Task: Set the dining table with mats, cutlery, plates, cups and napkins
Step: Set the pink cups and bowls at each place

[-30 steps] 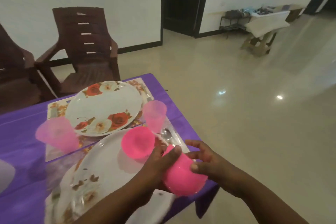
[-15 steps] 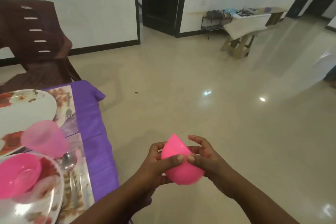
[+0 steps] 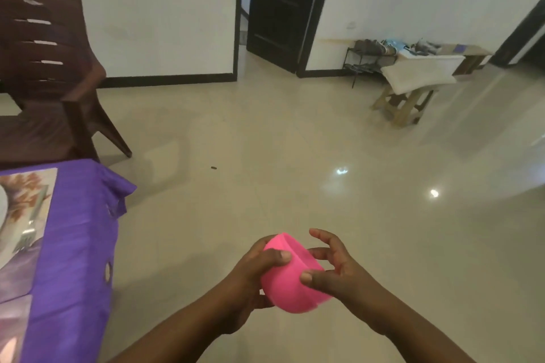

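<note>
The left edge cuts off the table (image 3: 76,244), mat (image 3: 26,191) and perhaps a blurred fork (image 3: 28,237).

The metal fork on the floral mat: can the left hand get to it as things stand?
Probably not right away. The left hand grips the pink plastic cup together with the right hand, out over the floor. The metal fork lies uncovered on the floral mat, so once freed, nothing blocks it.

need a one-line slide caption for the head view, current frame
Both hands, left hand and right hand, hold a pink cup over the floor, beside the purple-clothed table.
</note>
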